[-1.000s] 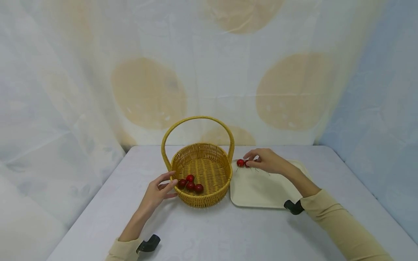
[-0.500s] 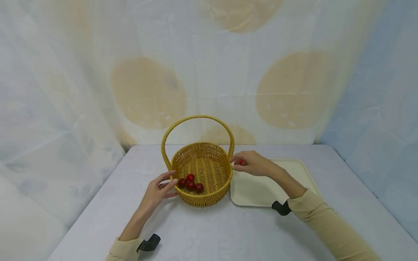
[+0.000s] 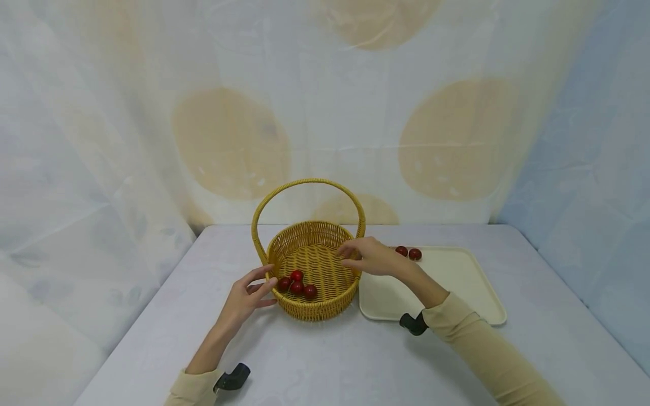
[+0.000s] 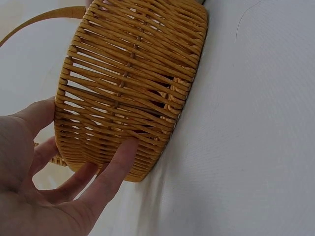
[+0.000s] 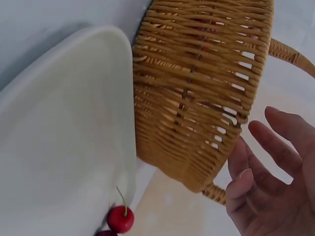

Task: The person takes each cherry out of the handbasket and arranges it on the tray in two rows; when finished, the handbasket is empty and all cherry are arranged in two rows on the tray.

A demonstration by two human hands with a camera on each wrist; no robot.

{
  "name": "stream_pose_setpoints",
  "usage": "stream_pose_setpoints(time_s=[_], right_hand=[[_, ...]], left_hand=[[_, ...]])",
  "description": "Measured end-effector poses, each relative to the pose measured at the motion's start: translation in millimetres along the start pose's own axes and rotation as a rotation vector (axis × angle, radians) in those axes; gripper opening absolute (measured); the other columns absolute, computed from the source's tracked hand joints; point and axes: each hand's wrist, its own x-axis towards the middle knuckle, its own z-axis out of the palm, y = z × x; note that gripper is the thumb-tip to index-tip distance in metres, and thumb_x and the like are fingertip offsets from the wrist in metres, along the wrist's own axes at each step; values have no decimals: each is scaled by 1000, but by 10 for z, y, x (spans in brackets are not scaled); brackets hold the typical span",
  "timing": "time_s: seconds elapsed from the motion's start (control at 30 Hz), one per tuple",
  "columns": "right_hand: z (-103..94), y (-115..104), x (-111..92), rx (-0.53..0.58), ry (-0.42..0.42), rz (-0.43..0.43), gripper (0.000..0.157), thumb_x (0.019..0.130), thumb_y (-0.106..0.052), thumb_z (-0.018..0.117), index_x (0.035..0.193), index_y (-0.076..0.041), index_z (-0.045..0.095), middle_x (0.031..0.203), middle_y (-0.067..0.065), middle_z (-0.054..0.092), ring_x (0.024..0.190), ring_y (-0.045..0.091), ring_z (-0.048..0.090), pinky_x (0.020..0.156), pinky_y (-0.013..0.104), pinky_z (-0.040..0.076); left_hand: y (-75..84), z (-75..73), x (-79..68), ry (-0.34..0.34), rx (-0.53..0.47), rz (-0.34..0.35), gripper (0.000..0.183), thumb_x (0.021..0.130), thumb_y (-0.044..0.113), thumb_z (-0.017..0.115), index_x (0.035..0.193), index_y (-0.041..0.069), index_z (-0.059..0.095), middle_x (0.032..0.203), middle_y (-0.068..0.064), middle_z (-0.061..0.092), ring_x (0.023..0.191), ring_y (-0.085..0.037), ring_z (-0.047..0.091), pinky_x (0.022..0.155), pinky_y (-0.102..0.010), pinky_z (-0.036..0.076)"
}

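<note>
The yellow wicker basket (image 3: 313, 270) stands mid-table with its handle upright. Several dark-red cherries (image 3: 297, 288) lie inside it, at the front left. My left hand (image 3: 242, 299) rests at the basket's left side; in the left wrist view, one fingertip lies on the woven wall. Over the right rim reaches my right hand (image 3: 373, 256), its fingers loosely bent and apart. Nothing shows between those fingers in the right wrist view. On the tray behind the hand sit two dark cherries (image 3: 415, 254), and the right wrist view shows a bright red stemmed cherry (image 5: 120, 219).
A cream rectangular tray (image 3: 431, 299) lies right beside the basket, its raised rim close to the basket wall. White cloth covers the table (image 3: 304, 361). Hanging cloth with tan circles (image 3: 231, 144) encloses the back and sides.
My right hand has moved left from the cherries on the tray to over the basket's right rim, uncovering two dark cherries. My left hand stays in place.
</note>
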Motion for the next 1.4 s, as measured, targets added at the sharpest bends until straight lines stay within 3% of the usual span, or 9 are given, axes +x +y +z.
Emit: stream_pose_setpoints(time_s=[0.3,0.6,0.87,1.13,1.4], right_hand=[[145,-89,189,23,-24,-3,31,98,-26,62,124,-9,65,107,5,73,87,13,68,75,21,58],[323,-112,347,12,-64,-17,26,98,-24,61,119,-11,67,100,4,73,90,19,68,78,26,58],[482,-120,409,27,-91,-36,28,97,-23,63,118,-5,68,98,7,74,91,19,68,80,30,58],[550,-160,463,31,-123,7,29,96,-27,64,116,-6,69,103,7,74,94,19,69,81,30,59],[628,-165,517,-33,-126,42,27,94,-33,66,110,-11,72,104,2,74,94,14,68,79,25,58]], left_hand=[[16,-2,11,-2,2,9,55,95,32,64,144,12,47,141,-21,46,124,-43,57,85,-51,60],[43,-2,26,-2,-3,9,55,95,32,65,143,13,49,141,-21,47,123,-40,58,85,-51,60],[6,6,27,6,1,1,55,94,34,66,143,13,49,139,-18,49,122,-40,59,83,-49,61],[-20,5,16,12,12,-4,55,94,34,66,143,14,49,139,-18,50,121,-38,60,82,-46,62],[-5,11,-4,16,12,-14,56,94,34,66,143,14,49,139,-19,49,121,-37,60,83,-47,62]])
